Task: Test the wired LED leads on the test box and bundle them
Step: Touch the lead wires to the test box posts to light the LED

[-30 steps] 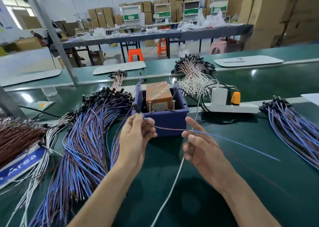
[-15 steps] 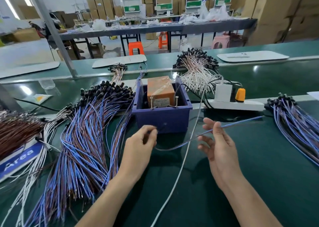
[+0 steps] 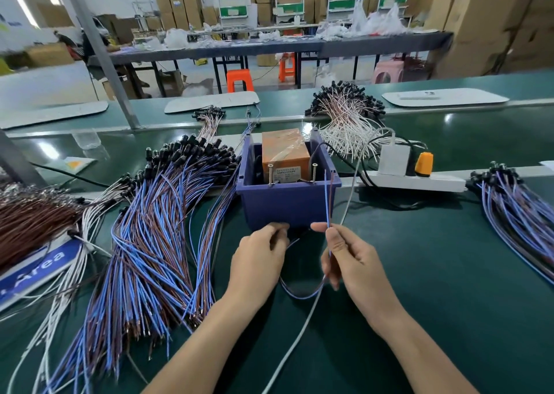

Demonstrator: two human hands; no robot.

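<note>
While the right hand (image 3: 344, 255) pinches the lead (image 3: 327, 201) upright, tips near the right screw (image 3: 314, 173) of the test box (image 3: 287, 204), the left hand (image 3: 260, 258) grips its looped other end, just near of the box.

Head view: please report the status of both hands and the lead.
Left hand grips one end of lead, right hand pinches the other. Tips point up, not yet on test box screws. White cable beside them.
</note>
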